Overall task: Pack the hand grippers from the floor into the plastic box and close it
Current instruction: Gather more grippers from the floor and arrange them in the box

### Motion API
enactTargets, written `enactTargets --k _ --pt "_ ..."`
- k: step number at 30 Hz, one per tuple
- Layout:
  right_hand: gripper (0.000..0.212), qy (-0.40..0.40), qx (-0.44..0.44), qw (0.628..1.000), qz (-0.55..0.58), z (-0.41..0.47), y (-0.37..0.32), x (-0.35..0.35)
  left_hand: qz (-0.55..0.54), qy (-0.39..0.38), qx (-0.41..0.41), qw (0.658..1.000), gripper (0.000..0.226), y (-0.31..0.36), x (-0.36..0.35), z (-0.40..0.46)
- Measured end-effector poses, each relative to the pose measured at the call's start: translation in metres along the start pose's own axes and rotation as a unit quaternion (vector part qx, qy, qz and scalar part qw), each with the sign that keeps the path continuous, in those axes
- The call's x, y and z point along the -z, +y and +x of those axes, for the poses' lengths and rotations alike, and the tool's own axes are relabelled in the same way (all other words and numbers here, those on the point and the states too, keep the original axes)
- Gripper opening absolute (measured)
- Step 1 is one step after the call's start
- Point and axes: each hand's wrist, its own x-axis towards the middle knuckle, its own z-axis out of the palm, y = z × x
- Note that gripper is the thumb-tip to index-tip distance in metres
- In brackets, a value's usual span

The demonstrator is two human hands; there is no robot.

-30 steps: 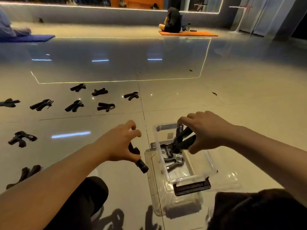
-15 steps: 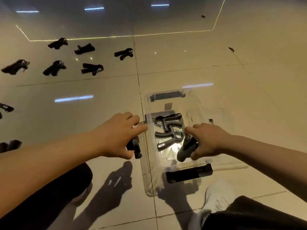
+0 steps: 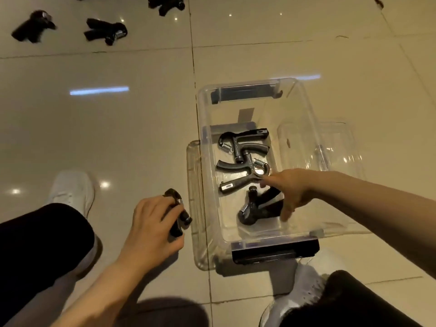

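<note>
A clear plastic box [image 3: 304,107] stands open on the tiled floor in front of me. Two black hand grippers [image 3: 243,143] [image 3: 236,172] lie on its bottom. A third hand gripper [image 3: 253,210] lies nearer me in the box, under my right hand [image 3: 286,188], whose fingers are spread over its handles and touch it. My left hand [image 3: 151,228] is just left of the box, above the floor, and grips another black hand gripper [image 3: 178,217]. Three more hand grippers [image 3: 33,25] [image 3: 106,31] [image 3: 167,3] lie on the floor at the far left.
The transparent lid [image 3: 335,147] lies flat under and to the right of the box. Black latches sit at the box's near end [image 3: 276,252] and far end [image 3: 245,93]. My white shoes [image 3: 70,190] [image 3: 309,277] and dark-trousered knees flank the box.
The view tilted down toward the box. My right hand lowered its gripper onto the box bottom and spread its fingers. My left hand stayed beside the box with its gripper.
</note>
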Motion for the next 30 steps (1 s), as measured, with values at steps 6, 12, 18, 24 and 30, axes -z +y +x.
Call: enactTargets --k 6,12,18,24,30 --pt "0.089 0.012 -0.016 0.972 -0.234 0.023 0.004 -0.027 -0.01 -0.032 0.177 0.984 0.06 0.001 -0.025 -0.033" --pt "0.095 0.024 -0.006 0.972 -0.232 0.038 0.005 -0.038 -0.036 -0.089 0.267 0.959 0.071 0.002 -0.038 -0.027" --pt "0.063 0.05 0.0 0.976 -0.212 0.049 0.008 -0.048 -0.193 0.049 0.371 0.907 0.058 0.045 -0.003 0.023" --pt "0.041 0.082 -0.014 0.983 -0.166 0.057 0.015 -0.049 -0.216 0.078 0.254 0.94 0.046 0.106 0.018 0.082" --pt "0.038 0.104 -0.009 0.979 -0.176 0.058 0.011 -0.05 -0.033 0.051 0.209 0.976 0.056 0.11 -0.004 0.081"
